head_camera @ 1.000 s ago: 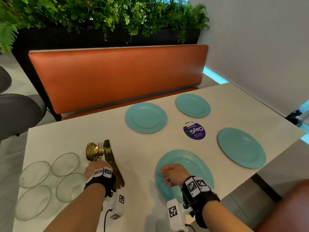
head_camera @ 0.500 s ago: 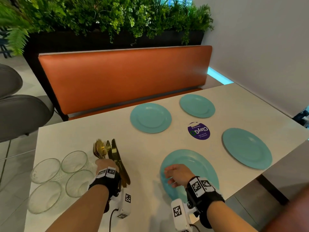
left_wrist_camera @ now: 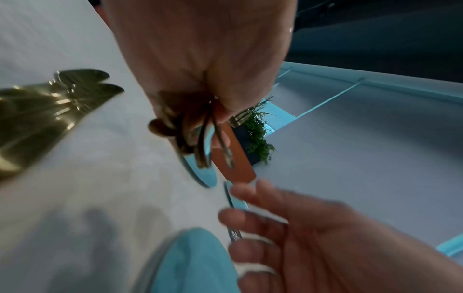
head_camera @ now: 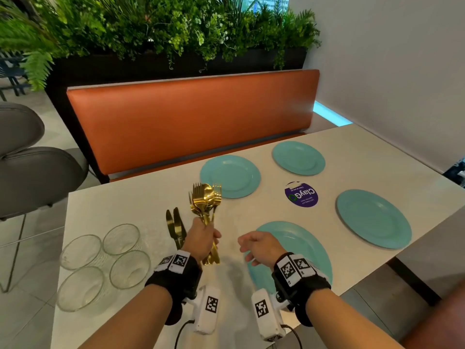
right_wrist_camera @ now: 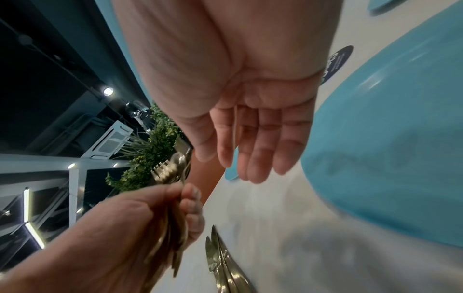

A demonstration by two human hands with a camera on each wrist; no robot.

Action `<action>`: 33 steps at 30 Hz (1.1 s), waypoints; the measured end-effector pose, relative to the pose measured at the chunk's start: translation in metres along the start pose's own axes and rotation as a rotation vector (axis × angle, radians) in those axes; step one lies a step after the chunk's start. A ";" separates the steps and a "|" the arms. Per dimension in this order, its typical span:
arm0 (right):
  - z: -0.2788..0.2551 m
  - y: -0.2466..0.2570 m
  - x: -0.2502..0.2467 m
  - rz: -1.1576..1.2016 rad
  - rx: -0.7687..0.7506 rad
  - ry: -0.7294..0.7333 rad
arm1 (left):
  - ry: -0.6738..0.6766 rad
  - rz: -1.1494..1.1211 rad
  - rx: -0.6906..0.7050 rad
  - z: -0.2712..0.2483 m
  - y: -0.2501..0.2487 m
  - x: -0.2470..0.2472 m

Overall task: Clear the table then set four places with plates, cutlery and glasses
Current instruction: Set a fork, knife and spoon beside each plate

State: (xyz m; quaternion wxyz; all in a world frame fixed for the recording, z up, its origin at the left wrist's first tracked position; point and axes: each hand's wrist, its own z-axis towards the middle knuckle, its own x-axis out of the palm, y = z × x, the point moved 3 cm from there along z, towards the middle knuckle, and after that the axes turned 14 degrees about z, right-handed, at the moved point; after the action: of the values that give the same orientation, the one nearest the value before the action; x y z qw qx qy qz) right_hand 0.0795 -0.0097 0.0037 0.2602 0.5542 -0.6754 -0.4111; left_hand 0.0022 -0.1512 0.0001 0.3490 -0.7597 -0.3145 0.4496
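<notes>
Your table already carries four teal plates: the near plate at about five o'clock from the table's middle, the right plate at three, the far right plate at one and the far left plate at twelve. Four glasses sit grouped at nine o'clock, well apart from any plate. Two gold knives lie flat just beside your left wrist, at its ten o'clock. Your left hand is clamped round the handles of a bundle of gold forks and spoons, heads fanned upward at twelve o'clock from the fist, clear of the tabletop. Your right hand hangs slack and empty, fingers loosely curled over the near plate's left rim, at three o'clock from the bundle. I judge the step is dealing cutlery out: keep the left grip firm low on the handles, pinch one fork with the right, draw it straight out so the others don't slide, and lay it beside the near plate
</notes>
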 end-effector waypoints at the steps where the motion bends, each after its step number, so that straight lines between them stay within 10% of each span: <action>1: -0.001 0.002 0.002 0.002 -0.018 -0.002 | 0.032 0.003 0.026 -0.005 -0.002 0.006; 21: -0.007 -0.014 -0.006 0.075 -0.068 -0.203 | 0.311 0.132 0.207 -0.035 0.011 0.058; 27: -0.006 -0.029 -0.030 -0.021 -0.073 -0.338 | 0.174 0.018 0.077 -0.027 0.022 0.040; 33: -0.006 -0.059 -0.019 -0.398 0.087 -0.149 | 0.057 -0.010 -0.005 -0.012 0.034 0.017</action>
State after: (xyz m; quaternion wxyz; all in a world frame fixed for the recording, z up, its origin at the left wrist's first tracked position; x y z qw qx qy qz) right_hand 0.1208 0.0041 -0.0407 0.0992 0.6555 -0.5872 -0.4644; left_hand 0.0256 -0.1594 -0.0309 0.3582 -0.7715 -0.3094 0.4253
